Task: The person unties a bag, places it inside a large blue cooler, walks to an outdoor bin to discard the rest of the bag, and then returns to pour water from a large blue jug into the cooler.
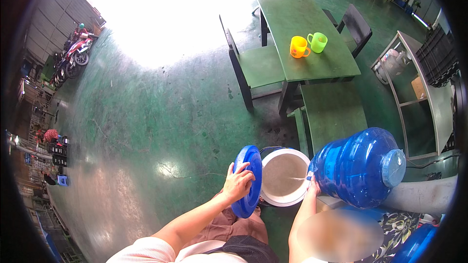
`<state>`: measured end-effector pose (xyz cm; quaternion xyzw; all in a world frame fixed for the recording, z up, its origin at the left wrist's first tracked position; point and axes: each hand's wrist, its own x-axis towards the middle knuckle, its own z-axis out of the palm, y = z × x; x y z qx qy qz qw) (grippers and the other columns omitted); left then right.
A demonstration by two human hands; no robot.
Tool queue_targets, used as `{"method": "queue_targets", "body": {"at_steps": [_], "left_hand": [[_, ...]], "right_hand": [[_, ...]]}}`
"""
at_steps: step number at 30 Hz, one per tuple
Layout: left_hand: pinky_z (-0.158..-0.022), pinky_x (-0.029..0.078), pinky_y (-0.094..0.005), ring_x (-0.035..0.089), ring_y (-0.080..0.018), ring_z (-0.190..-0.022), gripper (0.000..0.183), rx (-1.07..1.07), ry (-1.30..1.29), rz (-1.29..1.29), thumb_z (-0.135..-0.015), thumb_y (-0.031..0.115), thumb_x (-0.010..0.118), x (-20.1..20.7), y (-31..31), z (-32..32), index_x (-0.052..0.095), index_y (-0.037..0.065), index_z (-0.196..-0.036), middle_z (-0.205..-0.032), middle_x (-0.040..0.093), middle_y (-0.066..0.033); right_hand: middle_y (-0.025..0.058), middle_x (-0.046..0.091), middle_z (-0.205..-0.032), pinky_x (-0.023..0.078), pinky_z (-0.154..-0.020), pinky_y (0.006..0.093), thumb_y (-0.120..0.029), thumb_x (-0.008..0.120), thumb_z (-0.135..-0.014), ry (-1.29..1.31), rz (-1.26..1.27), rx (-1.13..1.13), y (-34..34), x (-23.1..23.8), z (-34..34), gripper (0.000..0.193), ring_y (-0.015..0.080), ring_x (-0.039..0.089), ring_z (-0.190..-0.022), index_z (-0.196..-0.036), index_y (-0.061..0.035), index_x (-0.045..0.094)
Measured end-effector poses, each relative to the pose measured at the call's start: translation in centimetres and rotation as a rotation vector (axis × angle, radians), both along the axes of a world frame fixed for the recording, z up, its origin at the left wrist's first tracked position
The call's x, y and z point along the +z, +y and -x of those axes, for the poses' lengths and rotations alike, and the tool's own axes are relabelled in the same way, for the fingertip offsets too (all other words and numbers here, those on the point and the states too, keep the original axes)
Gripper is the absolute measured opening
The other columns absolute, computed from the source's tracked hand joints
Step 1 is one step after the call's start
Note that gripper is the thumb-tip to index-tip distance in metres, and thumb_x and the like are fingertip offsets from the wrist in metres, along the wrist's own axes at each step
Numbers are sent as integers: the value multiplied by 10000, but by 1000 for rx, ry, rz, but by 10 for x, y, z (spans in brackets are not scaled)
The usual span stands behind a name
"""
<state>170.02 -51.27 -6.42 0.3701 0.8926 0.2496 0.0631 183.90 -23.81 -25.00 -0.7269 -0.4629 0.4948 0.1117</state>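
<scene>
My left hand [237,183] grips a round blue lid [247,181] by its rim, tilted up on edge beside a bucket. The bucket [266,198] has a pale rim and stands with its mouth facing up, between the lid and a large blue water jug [348,168]. On its side lies this jug, its narrow end toward the bucket. A thin stream runs from a small blue spout [309,178] into the bucket. At the jug's narrow end my right hand [313,186] is closed about the spout, its fingers partly hidden.
Ahead stand a green bench [334,114] and a green table [312,17] bearing an orange mug [298,47] and a lime-green mug [318,43]. A chair [261,65] stands left of the table. On the right is a metal shelf [434,102]; motorcycles [78,53] are parked far left.
</scene>
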Motion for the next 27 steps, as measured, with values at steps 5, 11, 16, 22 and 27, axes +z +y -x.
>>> {"method": "queue_targets", "body": {"at_steps": [5,11,16,22,27], "left_hand": [[-883,236,-538,414,-184,-1077,150,2,-4,-8,-625,46,525,1,0,0,547,149,-731,-855,561,35],[-885,233,-540,417,-183,-1075,138,9,-3,-12,-627,52,524,0,-2,0,550,146,-723,-848,562,33],[-885,225,-552,401,-186,-1090,132,-18,-3,6,-637,70,532,0,-1,0,555,150,-740,-867,555,34],[-893,197,-580,380,-198,-1109,121,-40,-46,4,-644,76,545,1,5,0,544,137,-749,-883,543,24],[-899,184,-578,368,-193,-1118,120,-1,-76,-12,-642,93,548,4,-6,0,545,133,-756,-883,541,20]], "right_hand": [[7,587,-598,301,-346,237,-433,694,-601,8,12,-1,0,2,1,400,110,352,-359,-705,-51,639],[-10,506,-502,291,-322,210,-433,673,-628,-8,17,10,-1,5,1,346,94,345,-337,-757,-112,650],[-18,495,-490,282,-315,204,-418,688,-618,-46,41,-23,1,3,2,334,90,322,-329,-723,-104,642],[-24,474,-468,278,-312,198,-405,700,-610,-7,39,-25,11,-2,0,322,85,314,-327,-729,-111,646],[-20,521,-544,286,-327,200,-385,688,-635,-50,71,-26,9,-13,8,312,87,341,-348,-758,-102,640]]}}
